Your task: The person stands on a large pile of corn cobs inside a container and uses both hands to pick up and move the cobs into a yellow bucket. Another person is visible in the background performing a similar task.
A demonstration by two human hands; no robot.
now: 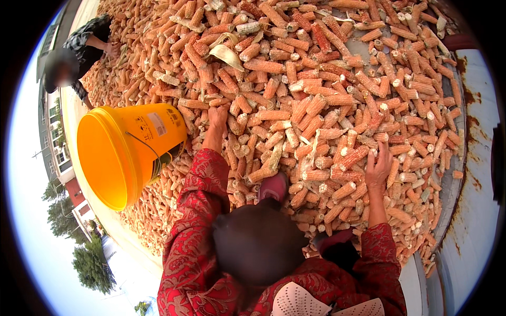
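Both of my hands reach down into a broad heap of dry, orange, mostly bare corncobs (311, 105). My left hand (217, 119) is closed at the end of a short corncob (219, 102), to the right of a yellow bucket (168, 124); its fingertips are partly hidden. Further right, my right hand (378, 166) lies on the heap with its fingers apart. Its fingertips touch the cobs, and a pale-ended corncob (381, 137) lies just beyond them. Nothing shows gripped in that hand.
The bucket leans on its side, mouth facing left. Another person (79, 52) bends over the heap at far left, one hand on the cobs. A rusty pale metal panel (474, 158) borders the right side. My dark-red shoe (273, 187) stands among the cobs. Pale husks (226, 55) lie on top.
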